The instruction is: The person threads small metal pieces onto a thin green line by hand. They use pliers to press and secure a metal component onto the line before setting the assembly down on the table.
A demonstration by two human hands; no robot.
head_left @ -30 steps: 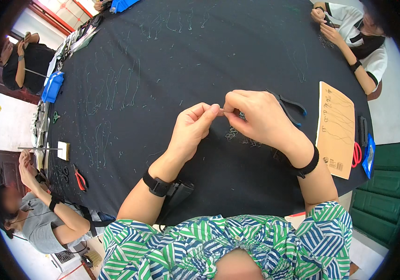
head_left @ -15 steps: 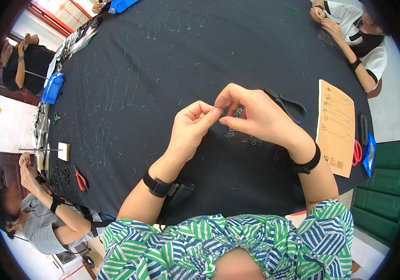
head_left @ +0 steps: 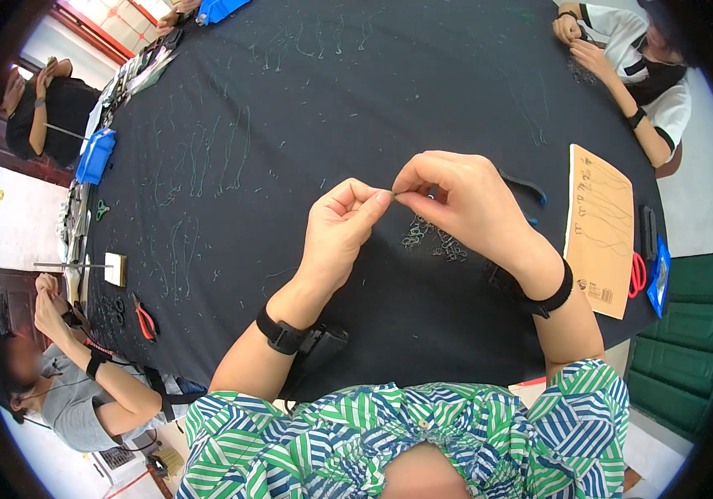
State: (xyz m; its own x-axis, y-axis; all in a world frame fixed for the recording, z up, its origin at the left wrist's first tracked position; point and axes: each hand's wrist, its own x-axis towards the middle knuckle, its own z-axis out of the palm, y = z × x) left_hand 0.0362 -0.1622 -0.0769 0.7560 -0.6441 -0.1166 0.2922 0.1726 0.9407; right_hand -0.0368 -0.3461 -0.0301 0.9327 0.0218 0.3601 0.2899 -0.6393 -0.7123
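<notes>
Two hands [head_left: 336,237] [head_left: 473,204], tiny dark piece [head_left: 393,196], barcoded booklet [head_left: 591,262]

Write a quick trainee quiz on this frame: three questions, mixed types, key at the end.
1. True or false: the red-handled pliers lie to the left of the person's left hand.

2. What colour is the notebook to the right of the person's right hand?
A) white
B) brown
C) green

3. Fill in the blank: the pile of small bent metal pieces on the cloth lies nearer to the ____ hand.

Key: 1. true; 2. B; 3. right
</notes>
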